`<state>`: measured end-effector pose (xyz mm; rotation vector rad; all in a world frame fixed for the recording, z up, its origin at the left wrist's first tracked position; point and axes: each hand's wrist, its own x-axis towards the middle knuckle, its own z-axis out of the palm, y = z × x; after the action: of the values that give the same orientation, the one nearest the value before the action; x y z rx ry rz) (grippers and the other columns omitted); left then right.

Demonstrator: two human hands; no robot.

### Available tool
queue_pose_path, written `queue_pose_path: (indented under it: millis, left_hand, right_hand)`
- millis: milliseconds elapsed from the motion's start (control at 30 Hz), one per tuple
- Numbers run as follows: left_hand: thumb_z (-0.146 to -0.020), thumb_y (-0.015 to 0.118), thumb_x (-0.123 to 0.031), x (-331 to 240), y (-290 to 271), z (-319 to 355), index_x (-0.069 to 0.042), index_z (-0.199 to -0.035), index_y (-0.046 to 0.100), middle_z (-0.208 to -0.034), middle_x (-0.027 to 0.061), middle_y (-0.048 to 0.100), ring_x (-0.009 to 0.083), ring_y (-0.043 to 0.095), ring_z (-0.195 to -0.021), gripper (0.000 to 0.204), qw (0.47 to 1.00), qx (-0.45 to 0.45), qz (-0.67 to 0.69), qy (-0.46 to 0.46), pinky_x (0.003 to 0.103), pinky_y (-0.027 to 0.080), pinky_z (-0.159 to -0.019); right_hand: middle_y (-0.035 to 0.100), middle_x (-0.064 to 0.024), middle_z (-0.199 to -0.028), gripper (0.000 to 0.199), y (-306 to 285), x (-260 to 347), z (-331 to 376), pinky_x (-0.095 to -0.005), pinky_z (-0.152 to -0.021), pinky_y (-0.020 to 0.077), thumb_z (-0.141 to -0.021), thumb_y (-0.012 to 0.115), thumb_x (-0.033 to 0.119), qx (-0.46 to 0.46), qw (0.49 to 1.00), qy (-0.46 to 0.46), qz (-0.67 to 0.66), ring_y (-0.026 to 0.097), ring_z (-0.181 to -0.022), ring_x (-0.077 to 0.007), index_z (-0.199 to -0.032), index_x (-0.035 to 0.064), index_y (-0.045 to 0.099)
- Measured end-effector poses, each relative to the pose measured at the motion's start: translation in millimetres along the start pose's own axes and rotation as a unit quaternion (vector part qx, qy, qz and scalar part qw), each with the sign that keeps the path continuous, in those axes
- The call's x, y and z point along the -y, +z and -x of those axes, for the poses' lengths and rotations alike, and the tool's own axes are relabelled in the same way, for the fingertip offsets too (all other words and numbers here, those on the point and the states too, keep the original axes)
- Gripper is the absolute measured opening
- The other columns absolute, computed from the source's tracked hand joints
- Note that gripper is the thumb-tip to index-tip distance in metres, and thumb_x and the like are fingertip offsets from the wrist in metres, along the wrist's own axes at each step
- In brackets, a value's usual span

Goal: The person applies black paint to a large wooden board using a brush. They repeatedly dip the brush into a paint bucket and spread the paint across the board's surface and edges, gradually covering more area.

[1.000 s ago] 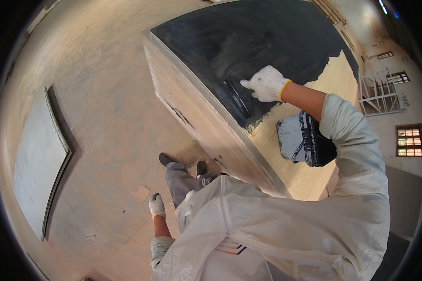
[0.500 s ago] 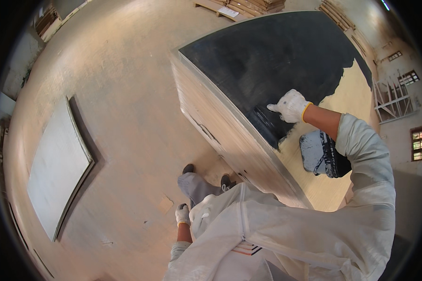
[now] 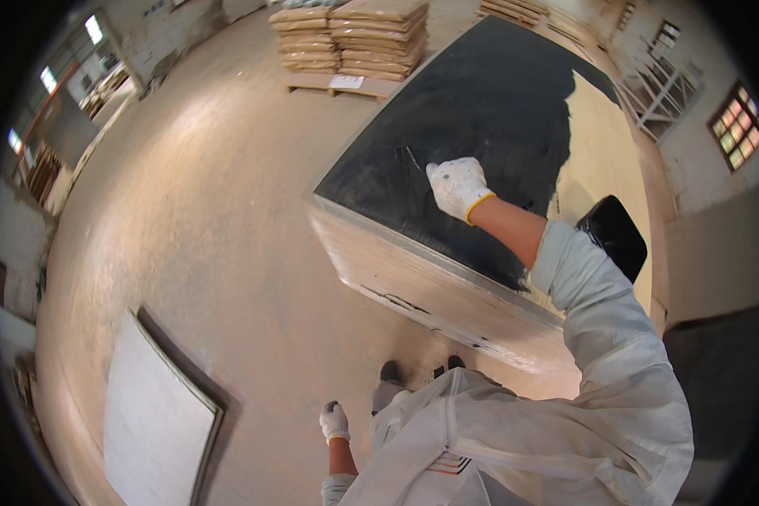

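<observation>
Large rectangular wood-grained block: stands just ahead and to the right. Over most of its top, a black coating, ragged-edged beside a bare yellowish strip. In front of that strip, a pale grey cloth sleeve, partly hiding a black rectangular bucket. White knit-gloved left hand: hangs low, loosely curled; cannot tell whether around anything. White knit-gloved right hand: closed above the coating, apparently on a black flat spreading tool, mostly lost against the black. Best to keep pressure even and sleeve clear of the bucket.
</observation>
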<state>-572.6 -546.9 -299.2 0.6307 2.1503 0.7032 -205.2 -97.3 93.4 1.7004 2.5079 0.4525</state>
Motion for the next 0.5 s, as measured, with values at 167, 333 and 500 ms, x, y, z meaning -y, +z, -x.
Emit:
queue_pose_path:
  millis: [167, 333, 500]
  left_hand:
    - [-0.099, 0.067, -0.012, -163, 25, -35, 0.0, -0.119, 0.076, -0.116, 0.0188, 0.079, 0.0306, 0.078, -0.107, 0.025, 0.962, 0.107, 0.012, 0.251, 0.041, 0.061, -0.093]
    - [-0.102, 0.069, -0.014, -367, 68, 62, -0.003, -0.133, 0.069, -0.121, 0.0191, 0.076, 0.032, 0.078, -0.106, 0.033, 0.816, 0.3, -0.043, 0.492, 0.04, 0.061, -0.089]
    - [-0.102, 0.068, -0.025, -445, 134, 130, -0.003, -0.154, 0.05, -0.129, 0.0257, 0.072, 0.0439, 0.074, -0.109, 0.059, 0.725, 0.381, -0.197, 0.539, 0.049, 0.059, -0.092]
  right_hand:
    - [0.076, -0.0255, -0.12, 0.048, 41, -6, 115, -0.0472, -0.099, 0.0573, -0.093, 0.069, 0.026, 0.01, 0.924, 0.234, -0.303, 0.071, -0.118, -0.0449, -0.135, 0.0043, 0.069]
    - [0.073, -0.0254, -0.131, 0.068, 94, 34, 218, -0.0395, -0.101, 0.0554, -0.095, 0.072, 0.024, 0.058, 0.721, 0.442, -0.531, 0.073, -0.118, -0.0347, -0.154, -0.0055, 0.054]
    - [0.071, -0.0137, -0.136, 0.059, 100, 65, 227, -0.0318, -0.1, 0.0559, -0.106, 0.068, 0.014, -0.062, 0.411, 0.501, -0.759, 0.068, -0.118, -0.0195, -0.159, -0.0052, 0.049]
